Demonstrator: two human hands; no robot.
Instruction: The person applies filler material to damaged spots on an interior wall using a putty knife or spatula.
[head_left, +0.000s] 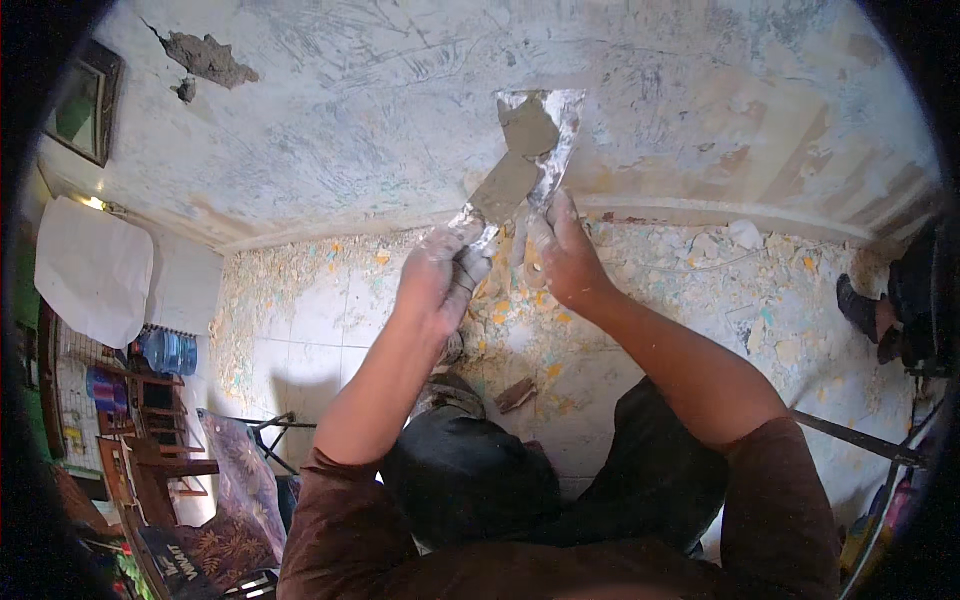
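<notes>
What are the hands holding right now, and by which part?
The left hand holds a paste-smeared scraper by its near end; the right hand holds a flared scraper by its narrow near end.

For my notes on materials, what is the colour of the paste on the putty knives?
The paste is greyish beige, best seen in the head view.
</notes>
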